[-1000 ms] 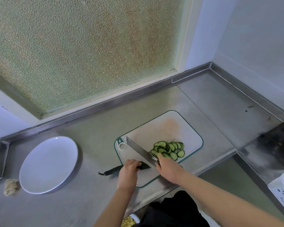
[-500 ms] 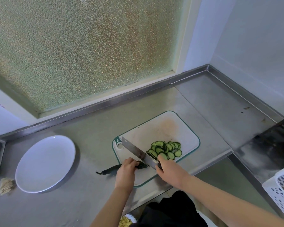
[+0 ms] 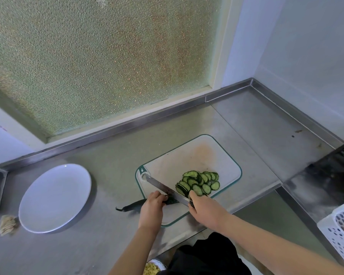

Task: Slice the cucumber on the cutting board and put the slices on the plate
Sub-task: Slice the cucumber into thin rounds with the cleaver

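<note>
Two bare hands work at a white, green-rimmed cutting board [image 3: 187, 155] on a steel tabletop [image 3: 111, 171]. The left grip [image 3: 152, 207] curls over the uncut stub of dark cucumber [image 3: 134, 205], holding it down at the board's near left edge, and the thin tail pokes out left of the hand onto the tabletop. The right grip [image 3: 205, 210] is closed round the handle of a knife [image 3: 163, 188]. Its blade runs at an angle across the cucumber's cut end, just right of the left fingers. Just past the blade, a heap of overlapping green slices [image 3: 199, 183] lies on the board's right half. The white plate [image 3: 56, 197] sits well apart to the left, with a crumpled cloth [image 3: 7, 224] just beside its near rim. A white perforated basket [image 3: 340, 231] shows at the right edge.
</note>
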### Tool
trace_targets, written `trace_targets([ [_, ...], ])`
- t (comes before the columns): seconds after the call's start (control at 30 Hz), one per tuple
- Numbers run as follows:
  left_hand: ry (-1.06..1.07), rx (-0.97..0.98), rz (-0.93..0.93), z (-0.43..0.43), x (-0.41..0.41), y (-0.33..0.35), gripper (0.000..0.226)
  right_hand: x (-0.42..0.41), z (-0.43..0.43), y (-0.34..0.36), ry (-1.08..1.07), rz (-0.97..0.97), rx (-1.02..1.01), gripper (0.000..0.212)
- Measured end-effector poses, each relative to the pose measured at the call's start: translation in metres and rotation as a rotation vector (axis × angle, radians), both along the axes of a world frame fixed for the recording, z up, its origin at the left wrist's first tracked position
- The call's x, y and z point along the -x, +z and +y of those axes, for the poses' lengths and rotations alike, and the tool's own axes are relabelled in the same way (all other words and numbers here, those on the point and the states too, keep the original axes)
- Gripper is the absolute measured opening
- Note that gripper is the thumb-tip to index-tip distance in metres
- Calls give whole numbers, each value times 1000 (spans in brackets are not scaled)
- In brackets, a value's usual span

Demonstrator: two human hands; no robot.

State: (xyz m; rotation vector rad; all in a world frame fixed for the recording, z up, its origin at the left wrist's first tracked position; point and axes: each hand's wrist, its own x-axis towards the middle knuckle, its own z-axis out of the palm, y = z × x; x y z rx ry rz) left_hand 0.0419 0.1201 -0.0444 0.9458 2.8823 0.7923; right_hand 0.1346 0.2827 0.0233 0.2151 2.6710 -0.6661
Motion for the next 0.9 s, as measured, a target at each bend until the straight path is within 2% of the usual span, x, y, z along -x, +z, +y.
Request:
trace_targets([
  [0.1, -3, -3, -23, 0, 0, 2, 37, 2, -4, 7, 28, -7, -52, 9],
  [0.23, -14, 14, -43, 1, -1, 5, 38, 6, -8, 11, 78, -33, -111, 23],
  [0.37, -28, 28, -48, 2, -1, 7, 38, 14, -10, 6, 53, -44, -63, 20],
  [0.47, -33, 42, -57, 1, -1, 6, 38, 23, -12, 2, 39, -48, -4, 7],
  [0.9, -15, 8, -117, 0, 0, 3, 35, 27, -13, -15, 18, -13, 56, 10],
])
